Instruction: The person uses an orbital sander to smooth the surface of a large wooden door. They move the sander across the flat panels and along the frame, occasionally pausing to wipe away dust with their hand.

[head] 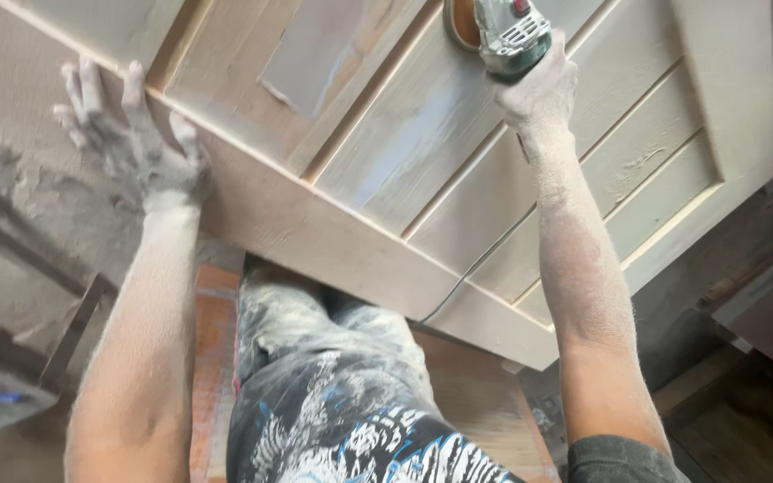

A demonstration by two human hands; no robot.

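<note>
Right hand (537, 89) is clamped around a green sander (505, 34), its disc pressed on the wooden door panel (422, 134) near the top edge. Left hand (131, 134), fingers spread, lies flat on the panel's lower-left rail, steadying it mid-sanding.

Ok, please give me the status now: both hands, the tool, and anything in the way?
Right hand gripping sander, disc on wooden door panel. Left hand flat on panel edge, bracing. Power cord trails across panel; nothing blocking.
</note>
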